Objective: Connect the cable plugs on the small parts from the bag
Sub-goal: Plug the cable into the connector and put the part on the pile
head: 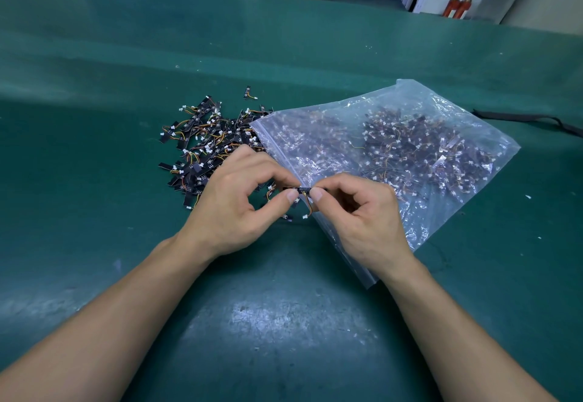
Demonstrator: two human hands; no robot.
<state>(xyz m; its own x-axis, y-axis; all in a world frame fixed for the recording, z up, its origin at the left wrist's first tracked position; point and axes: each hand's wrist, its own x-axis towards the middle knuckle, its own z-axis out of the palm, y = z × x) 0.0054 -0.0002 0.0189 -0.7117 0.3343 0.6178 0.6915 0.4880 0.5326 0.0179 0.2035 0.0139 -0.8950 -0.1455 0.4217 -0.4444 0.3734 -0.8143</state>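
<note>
Part [301, 189] pinched between both hands above the middle of the counter [284, 323].

The left hand [233, 200] and right hand [362, 212] each grip an end of the black strip, fingers curled and thumb tips almost meeting. Its thin orange wires loop down to a white plug [305, 217] hanging free below the thumbs. Just behind the hands, the clear bag [419, 95] lies flat, reaching toward the right edge and holding many more parts. At its open left side, a pile [202, 143] of loose parts spreads over the green counter.
</note>
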